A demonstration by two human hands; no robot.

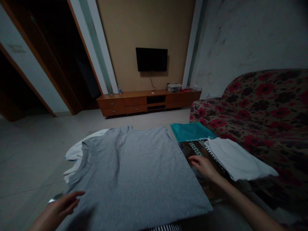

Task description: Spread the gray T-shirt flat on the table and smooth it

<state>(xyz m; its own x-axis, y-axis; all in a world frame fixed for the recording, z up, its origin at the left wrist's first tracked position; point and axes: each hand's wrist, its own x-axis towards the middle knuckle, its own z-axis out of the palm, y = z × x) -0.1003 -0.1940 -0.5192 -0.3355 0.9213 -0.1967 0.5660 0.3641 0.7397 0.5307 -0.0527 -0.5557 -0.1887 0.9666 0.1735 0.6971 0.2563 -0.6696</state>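
A grey T-shirt (pixel 137 173) lies spread flat on a low table in front of me. My left hand (pixel 61 205) hovers at the shirt's near left edge, fingers apart, holding nothing. At the shirt's right edge my right hand (pixel 204 166) rests with loose fingers on or just above the dark table top (pixel 190 150). A folded white garment (pixel 237 158) lies just right of that hand. Beyond it sits a folded teal garment (pixel 192 131).
White cloth (pixel 75 152) pokes out from under the grey shirt at the left. A floral sofa (pixel 264 112) fills the right side. Across the tiled floor (pixel 29 154) stand a wooden TV cabinet (pixel 146 101) and a wall-mounted TV (pixel 151 59). Dark doorways open at the left.
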